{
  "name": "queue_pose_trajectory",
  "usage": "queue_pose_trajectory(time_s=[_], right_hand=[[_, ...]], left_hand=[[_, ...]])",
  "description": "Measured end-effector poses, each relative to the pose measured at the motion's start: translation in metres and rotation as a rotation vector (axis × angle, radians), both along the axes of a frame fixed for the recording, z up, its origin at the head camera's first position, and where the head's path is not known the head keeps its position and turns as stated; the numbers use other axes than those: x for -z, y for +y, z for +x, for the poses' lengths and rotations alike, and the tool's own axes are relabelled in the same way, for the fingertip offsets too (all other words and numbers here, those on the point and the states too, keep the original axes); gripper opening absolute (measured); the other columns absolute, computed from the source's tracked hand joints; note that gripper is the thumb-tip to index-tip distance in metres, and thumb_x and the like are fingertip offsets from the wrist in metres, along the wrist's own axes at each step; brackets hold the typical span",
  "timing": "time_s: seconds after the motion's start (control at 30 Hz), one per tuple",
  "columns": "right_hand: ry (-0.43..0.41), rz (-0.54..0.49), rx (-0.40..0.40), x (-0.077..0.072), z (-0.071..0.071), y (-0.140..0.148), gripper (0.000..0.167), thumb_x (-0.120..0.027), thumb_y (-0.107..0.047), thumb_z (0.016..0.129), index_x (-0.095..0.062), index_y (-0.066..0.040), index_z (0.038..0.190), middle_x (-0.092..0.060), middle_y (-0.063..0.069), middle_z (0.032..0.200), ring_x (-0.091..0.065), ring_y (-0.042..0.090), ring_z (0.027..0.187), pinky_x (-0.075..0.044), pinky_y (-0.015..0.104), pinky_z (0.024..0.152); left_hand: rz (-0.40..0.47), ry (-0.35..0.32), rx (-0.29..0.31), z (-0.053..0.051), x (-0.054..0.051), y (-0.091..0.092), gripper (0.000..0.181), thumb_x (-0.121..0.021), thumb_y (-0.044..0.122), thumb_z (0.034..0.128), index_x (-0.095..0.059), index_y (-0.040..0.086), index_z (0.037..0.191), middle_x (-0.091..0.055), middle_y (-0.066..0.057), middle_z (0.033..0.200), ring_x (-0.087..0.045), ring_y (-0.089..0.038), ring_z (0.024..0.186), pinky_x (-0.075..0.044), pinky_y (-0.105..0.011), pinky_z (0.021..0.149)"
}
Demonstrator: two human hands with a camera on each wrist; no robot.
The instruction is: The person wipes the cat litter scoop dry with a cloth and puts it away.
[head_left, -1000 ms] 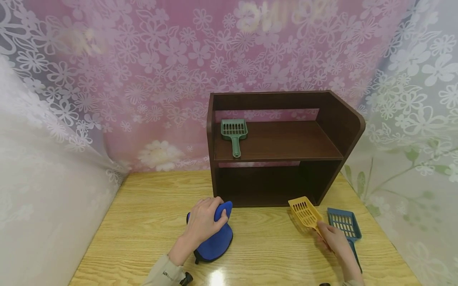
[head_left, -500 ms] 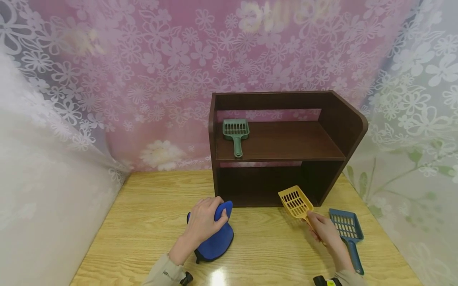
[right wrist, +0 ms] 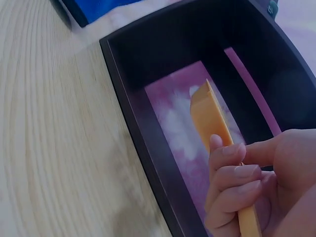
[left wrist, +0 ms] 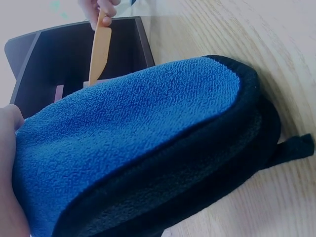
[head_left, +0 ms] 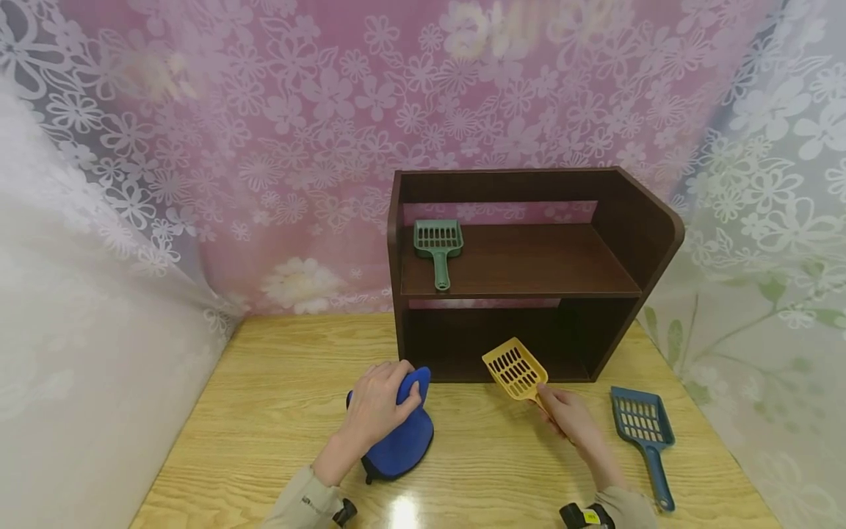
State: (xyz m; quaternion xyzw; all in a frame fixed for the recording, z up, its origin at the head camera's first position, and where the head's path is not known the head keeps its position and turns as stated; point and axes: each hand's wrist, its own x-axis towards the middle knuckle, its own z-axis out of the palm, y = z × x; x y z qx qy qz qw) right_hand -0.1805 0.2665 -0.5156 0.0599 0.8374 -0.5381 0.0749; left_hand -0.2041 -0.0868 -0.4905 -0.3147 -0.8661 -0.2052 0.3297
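Note:
My left hand (head_left: 383, 404) grips the top of a blue terry mitt (head_left: 403, 444) with black edging, which rests on the table. In the left wrist view the mitt (left wrist: 143, 118) fills the middle, and a black loop (left wrist: 296, 150) sticks out from its edge. By its handle my right hand (head_left: 570, 417) holds a yellow litter scoop (head_left: 529, 371), raised in front of the shelf's lower compartment. The right wrist view has the scoop (right wrist: 212, 116) edge-on, fingers curled round its handle. A dark blue litter scoop (head_left: 653, 455) lies on the table to the right.
A dark brown two-tier shelf (head_left: 522, 264) stands at the back of the wooden table (head_left: 284, 375). On its upper tier, at the left, lies a green litter scoop (head_left: 439, 253). Flowered curtains (head_left: 311, 132) hang behind and on both sides.
My right hand has carried the yellow scoop leftward and slightly up, away from the dark blue scoop. The left hand keeps its grip on the mitt, almost unmoved.

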Motion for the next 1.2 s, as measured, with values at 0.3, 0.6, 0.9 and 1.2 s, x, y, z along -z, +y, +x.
queue_pose_trajectory(time_s=[0.3, 0.6, 0.9, 1.2], right_hand=[[0.016, -0.027, -0.032, -0.011, -0.005, -0.020, 0.049, -0.040, -0.037, 0.110, -0.064, 0.006, 0.116, -0.059, 0.006, 0.073, -0.040, 0.007, 0.050, -0.033, 0.023, 0.045], [-0.001, -0.028, -0.202, -0.024, -0.003, -0.035, 0.052, -0.039, -0.038, 0.111, -0.064, 0.008, 0.110, -0.051, 0.001, 0.067, -0.037, 0.007, 0.050, -0.031, 0.021, 0.046], [0.044, 0.007, -0.375, -0.031, -0.003, -0.052, 0.043, -0.037, -0.027, 0.112, -0.063, 0.002, 0.094, -0.050, 0.000, 0.063, -0.035, 0.005, 0.046, -0.029, 0.020, 0.043], [0.107, 0.077, -0.401, -0.036, -0.001, -0.073, 0.040, -0.041, -0.023, 0.110, -0.058, -0.002, 0.081, -0.049, -0.003, 0.061, -0.036, 0.005, 0.045, -0.030, 0.020, 0.043]], left_hand=[[-0.002, 0.021, -0.004, -0.001, -0.004, -0.001, 0.011, -0.067, 0.023, 0.0977, -0.066, 0.014, 0.104, -0.069, 0.000, 0.091, -0.066, -0.017, 0.076, -0.049, -0.031, 0.064], [-0.027, 0.037, -0.010, -0.006, -0.016, 0.001, 0.015, -0.068, 0.027, 0.0984, -0.068, 0.015, 0.109, -0.063, 0.001, 0.092, -0.062, -0.017, 0.078, -0.048, -0.033, 0.067], [-0.015, 0.165, 0.018, -0.015, -0.038, 0.008, 0.021, -0.080, 0.028, 0.0892, -0.071, 0.018, 0.106, -0.053, 0.001, 0.084, -0.047, -0.014, 0.067, -0.032, -0.029, 0.062], [-0.099, 0.237, 0.047, -0.015, -0.053, 0.029, 0.021, -0.081, 0.031, 0.0881, -0.074, 0.021, 0.104, -0.055, 0.000, 0.086, -0.049, -0.016, 0.071, -0.034, -0.031, 0.065]])
